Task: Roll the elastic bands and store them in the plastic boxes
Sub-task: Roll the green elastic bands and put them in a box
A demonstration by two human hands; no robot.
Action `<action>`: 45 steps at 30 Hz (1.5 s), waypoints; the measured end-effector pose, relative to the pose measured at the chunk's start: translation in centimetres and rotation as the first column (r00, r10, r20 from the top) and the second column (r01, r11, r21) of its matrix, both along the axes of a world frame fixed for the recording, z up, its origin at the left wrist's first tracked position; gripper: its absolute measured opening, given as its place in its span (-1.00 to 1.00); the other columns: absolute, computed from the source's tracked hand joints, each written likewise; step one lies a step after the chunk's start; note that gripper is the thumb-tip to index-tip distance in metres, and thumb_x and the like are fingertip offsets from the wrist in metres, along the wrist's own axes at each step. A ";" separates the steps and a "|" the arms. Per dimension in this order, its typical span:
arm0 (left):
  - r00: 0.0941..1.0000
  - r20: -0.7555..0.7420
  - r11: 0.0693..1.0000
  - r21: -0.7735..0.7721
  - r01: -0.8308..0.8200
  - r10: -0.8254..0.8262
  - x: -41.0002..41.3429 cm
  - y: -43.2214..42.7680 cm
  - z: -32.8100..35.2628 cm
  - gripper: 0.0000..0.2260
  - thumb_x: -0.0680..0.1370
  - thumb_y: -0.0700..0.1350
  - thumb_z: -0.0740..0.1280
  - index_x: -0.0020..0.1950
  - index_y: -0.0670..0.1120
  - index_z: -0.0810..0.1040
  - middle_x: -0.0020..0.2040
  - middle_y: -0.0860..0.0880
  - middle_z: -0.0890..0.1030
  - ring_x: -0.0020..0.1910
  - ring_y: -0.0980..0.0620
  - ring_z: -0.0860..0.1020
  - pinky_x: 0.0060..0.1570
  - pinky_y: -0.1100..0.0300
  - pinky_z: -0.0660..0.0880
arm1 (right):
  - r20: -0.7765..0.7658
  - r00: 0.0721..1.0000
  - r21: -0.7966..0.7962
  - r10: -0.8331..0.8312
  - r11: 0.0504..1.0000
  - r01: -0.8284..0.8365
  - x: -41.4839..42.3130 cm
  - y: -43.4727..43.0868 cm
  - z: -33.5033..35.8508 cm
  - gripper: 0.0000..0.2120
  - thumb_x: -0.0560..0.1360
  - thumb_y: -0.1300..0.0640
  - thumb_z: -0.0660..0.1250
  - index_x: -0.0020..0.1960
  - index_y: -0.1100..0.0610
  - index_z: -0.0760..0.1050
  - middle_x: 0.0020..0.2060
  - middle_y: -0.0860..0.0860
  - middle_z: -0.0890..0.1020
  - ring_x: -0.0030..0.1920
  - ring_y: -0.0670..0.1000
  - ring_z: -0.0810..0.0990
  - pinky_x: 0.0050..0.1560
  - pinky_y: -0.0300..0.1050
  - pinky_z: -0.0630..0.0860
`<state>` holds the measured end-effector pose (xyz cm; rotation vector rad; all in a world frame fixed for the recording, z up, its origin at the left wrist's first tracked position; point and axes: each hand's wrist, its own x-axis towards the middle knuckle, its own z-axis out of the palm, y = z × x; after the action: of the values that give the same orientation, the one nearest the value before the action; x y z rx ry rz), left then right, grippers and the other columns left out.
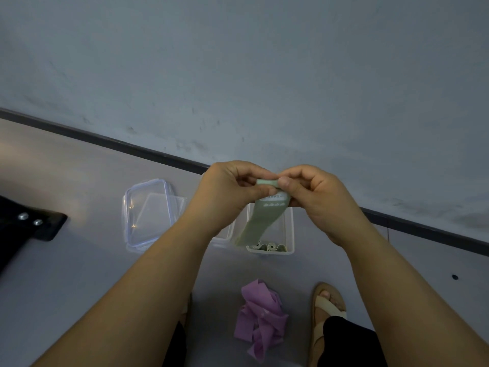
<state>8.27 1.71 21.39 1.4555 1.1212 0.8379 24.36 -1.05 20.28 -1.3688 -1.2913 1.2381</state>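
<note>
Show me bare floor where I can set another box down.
Bare floor lies right of the plastic box, up to the baseboard, and between the lids and the black object. The strip between box and purple bands is narrow, with a sandalled foot beside it. Over the box, the left hand and right hand hold the green band.

The green band (258, 221) you hold carries small white print, upside down to you; it looks like "HEAVY", though blurred.

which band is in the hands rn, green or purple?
The green band, pinched by the left hand and right hand, its tail hanging over the box. The purple bands lie heaped on the floor, untouched.
</note>
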 end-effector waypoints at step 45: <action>0.998 0.064 0.999 0.028 -0.028 0.027 0.3 0.1 -0.6 -0.77 0.36 -0.35 0.46 -0.22 -0.01 0.62 -0.32 0.10 0.64 -0.27 0.15 0.62 -0.16 0.29 0.57 | -0.050 0.994 -0.022 -0.098 0.995 0.097 0.1 0.2 0.1 -0.79 0.24 0.01 0.39 -0.15 0.06 0.60 -0.22 0.03 0.68 -0.18 -0.01 0.65 -0.05 -0.07 0.63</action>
<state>8.57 1.82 20.75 1.4305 1.0878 0.9168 24.49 -0.80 20.40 -1.3890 -1.1664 1.2146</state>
